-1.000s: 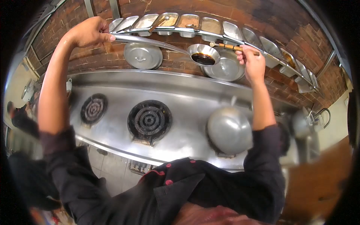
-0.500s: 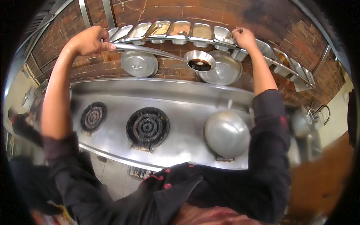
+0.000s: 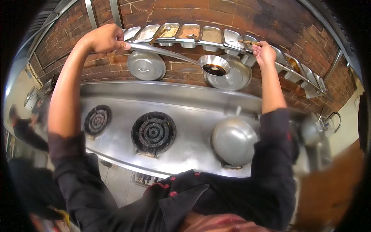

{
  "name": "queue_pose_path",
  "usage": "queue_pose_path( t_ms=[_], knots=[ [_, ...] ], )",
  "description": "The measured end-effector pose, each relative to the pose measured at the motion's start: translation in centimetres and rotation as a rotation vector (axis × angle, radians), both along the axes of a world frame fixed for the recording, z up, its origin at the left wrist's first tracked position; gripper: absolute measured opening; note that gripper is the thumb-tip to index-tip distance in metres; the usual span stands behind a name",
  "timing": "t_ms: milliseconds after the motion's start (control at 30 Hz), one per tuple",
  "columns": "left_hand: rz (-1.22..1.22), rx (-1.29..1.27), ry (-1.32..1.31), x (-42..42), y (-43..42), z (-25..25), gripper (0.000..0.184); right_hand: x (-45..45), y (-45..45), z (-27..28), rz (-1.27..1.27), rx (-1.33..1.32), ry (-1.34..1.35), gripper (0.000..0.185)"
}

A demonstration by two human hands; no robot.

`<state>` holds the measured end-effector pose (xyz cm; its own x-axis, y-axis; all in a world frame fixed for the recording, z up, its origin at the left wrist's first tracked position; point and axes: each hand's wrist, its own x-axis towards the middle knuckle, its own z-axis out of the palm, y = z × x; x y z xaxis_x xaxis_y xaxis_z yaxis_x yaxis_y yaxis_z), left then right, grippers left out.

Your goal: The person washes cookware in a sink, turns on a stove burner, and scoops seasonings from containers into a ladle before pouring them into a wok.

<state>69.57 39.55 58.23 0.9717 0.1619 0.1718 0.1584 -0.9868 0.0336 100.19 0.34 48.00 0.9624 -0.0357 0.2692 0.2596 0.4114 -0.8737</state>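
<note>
My left hand point(image 3: 106, 38) is closed around the end of a long-handled ladle point(image 3: 166, 53), held level in front of the rack. Dark brown liquid point(image 3: 214, 70) lies in the ladle's bowl, with a small pale patch in it. My right hand point(image 3: 265, 54) pinches the brown handle of a small spoon point(image 3: 246, 41). The spoon points left, its tip over a metal container of white contents point(image 3: 233, 37). Whether the tip touches those contents I cannot tell.
Several metal seasoning containers point(image 3: 212, 34) line the wall rack. Two lids, one a round lid point(image 3: 146, 66), lean below it. On the steel stove are a middle burner point(image 3: 154, 132), a left burner point(image 3: 97, 120) and a wok point(image 3: 234, 141). Another person point(image 3: 27, 131) stands far left.
My right hand has turned and shifted right and down, and the spoon in it now shows clearly. The ladle sits a little further right in view; the whole scene has shifted slightly.
</note>
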Motion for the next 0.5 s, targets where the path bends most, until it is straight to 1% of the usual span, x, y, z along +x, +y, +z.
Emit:
queue_pose_path(
  t_ms=[33, 100, 167, 200, 233, 300, 333, 367, 433, 500],
  knots=[
    [-0.003, -0.025, 0.004, 0.2, -0.1, 0.2, 0.039, -0.9, -0.4, 0.1, 0.052, 0.004, -0.014, 0.016],
    [-0.002, -0.055, 0.009, 0.5, -0.2, 0.5, 0.039, -3.5, -0.6, 0.0, 0.049, -0.014, -0.049, 0.019],
    [-0.025, 0.012, -0.008, 0.6, -0.5, 0.7, 0.037, -5.6, -0.9, -0.4, 0.129, -0.421, -0.435, 0.022],
    [-0.002, -0.014, -0.013, 0.2, -1.3, 1.0, 0.036, -6.4, -1.3, -0.3, 0.166, -0.542, -0.455, 0.025],
    [0.002, -0.017, -0.013, 0.3, -1.1, 1.0, 0.036, -6.2, -1.4, 0.1, 0.171, -0.544, -0.456, 0.025],
    [0.014, 0.005, -0.014, 0.5, -0.6, 0.9, 0.035, -5.0, -1.8, 0.6, -0.042, -0.638, -0.658, 0.025],
    [-0.015, -0.005, -0.016, 0.4, -0.3, 0.8, 0.035, -4.0, -1.5, 1.0, -0.11, -0.72, -0.64, 0.028],
    [-0.01, -0.006, -0.012, 0.3, -0.1, 0.7, 0.035, -3.1, -1.1, 1.1, -0.104, -0.718, -0.639, 0.028],
    [-0.034, 0.001, -0.011, 0.0, 0.3, 0.6, 0.04, -0.9, 0.1, 0.8, -0.278, -0.982, -0.659, 0.032],
    [-0.01, 0.032, -0.022, -1.0, 0.1, 0.5, 0.041, 2.6, 0.8, -0.1, -0.26, -0.97, -0.677, 0.03]
  ],
)
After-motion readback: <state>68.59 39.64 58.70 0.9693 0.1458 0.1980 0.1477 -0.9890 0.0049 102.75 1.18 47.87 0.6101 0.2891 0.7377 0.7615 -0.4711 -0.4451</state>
